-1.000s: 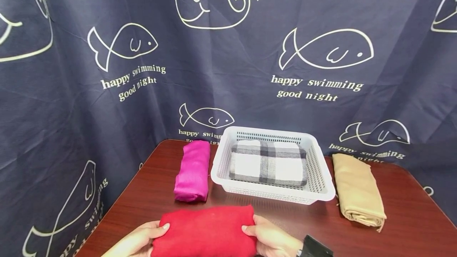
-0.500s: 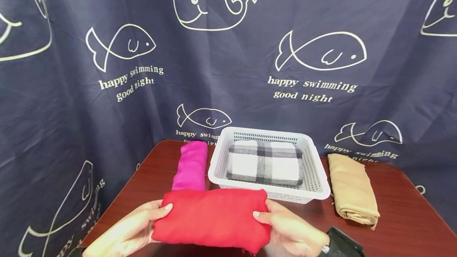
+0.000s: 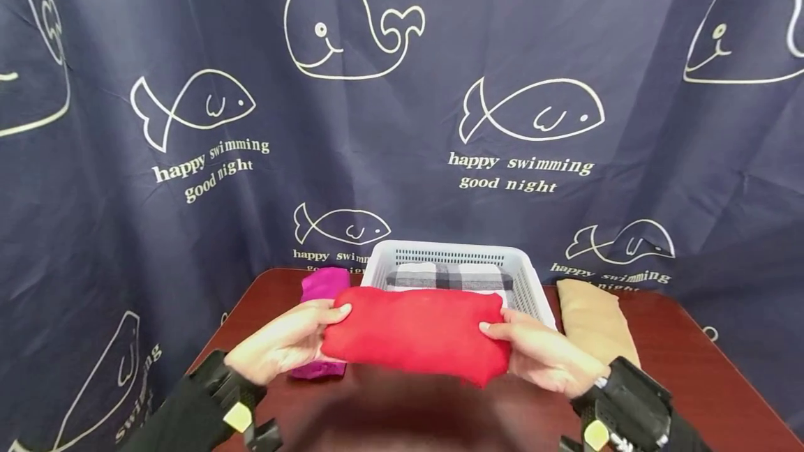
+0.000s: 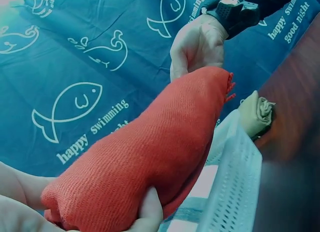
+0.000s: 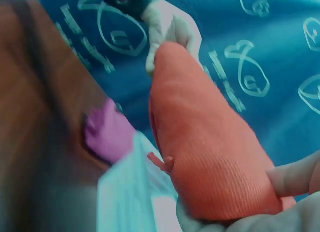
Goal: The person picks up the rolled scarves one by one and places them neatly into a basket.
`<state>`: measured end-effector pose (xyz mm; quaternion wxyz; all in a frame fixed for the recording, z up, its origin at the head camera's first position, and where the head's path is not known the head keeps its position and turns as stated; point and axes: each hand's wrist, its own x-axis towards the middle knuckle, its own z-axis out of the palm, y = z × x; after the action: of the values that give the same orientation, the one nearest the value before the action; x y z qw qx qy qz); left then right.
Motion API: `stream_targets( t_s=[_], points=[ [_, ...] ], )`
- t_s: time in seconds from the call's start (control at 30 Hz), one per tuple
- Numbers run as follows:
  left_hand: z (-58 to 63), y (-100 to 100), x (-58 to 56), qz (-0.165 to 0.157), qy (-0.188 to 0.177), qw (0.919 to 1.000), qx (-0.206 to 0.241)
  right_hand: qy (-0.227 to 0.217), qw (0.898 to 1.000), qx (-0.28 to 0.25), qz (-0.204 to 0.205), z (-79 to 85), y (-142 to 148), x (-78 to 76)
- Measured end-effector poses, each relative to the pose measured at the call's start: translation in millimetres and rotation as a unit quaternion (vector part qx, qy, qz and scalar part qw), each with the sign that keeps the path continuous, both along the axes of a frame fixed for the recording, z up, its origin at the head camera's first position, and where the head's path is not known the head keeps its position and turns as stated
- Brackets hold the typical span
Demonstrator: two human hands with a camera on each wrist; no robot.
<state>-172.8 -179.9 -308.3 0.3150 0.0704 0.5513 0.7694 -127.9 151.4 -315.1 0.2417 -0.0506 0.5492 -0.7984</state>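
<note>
Both hands hold a folded red scarf (image 3: pixel 421 333) raised in front of the white basket, one hand at each end. My left hand (image 3: pixel 289 340) grips its left end with the thumb on top. At the other end my right hand (image 3: pixel 546 351) grips it the same way. A short fringe hangs from the scarf's edge in the right wrist view. Behind it stands the white plastic basket (image 3: pixel 530 277), its front side hidden by the scarf. Inside the basket lies a folded checked cloth (image 3: pixel 449 274), grey, black and white, partly covered from view.
A folded magenta cloth (image 3: pixel 323 284) lies on the brown table (image 3: pixel 685 368) left of the basket, partly behind the left hand. To the basket's right is a folded beige cloth (image 3: pixel 593 319). A dark blue printed curtain (image 3: pixel 402 124) hangs right behind the table.
The hands have carried the red scarf up and forward, away from the body, until it overlaps the front of the basket in the head view. The head view has tilted up slightly.
</note>
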Motion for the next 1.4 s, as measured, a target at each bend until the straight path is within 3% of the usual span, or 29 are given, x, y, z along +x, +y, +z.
stream_targets(
  t_s=[0.23,0.57,0.8,1.07,1.4],
  points=[
    [-10.2,34.4,-33.9,-0.007,-0.016,0.9997,0.018,-0.012,0.999,0.021,-0.022,-3.8,29.0,-30.6],
    [-40.6,72.4,-71.8,0.024,0.029,0.9993,-0.004,0.007,0.998,0.053,-0.043,-27.1,53.9,-67.2],
    [-59.3,78.2,-84.7,0.032,0.039,0.9985,-0.020,0.024,0.996,0.072,-0.036,-46.5,57.9,-83.3],
    [-75.9,80.0,-94.0,-0.008,0.083,0.9958,-0.039,0.005,0.995,0.083,-0.054,-60.8,57.0,-87.4],
    [-81.2,78.9,-95.6,-0.038,0.076,0.9939,-0.069,-0.022,0.990,0.120,-0.066,-68.8,54.1,-85.6]
  ],
)
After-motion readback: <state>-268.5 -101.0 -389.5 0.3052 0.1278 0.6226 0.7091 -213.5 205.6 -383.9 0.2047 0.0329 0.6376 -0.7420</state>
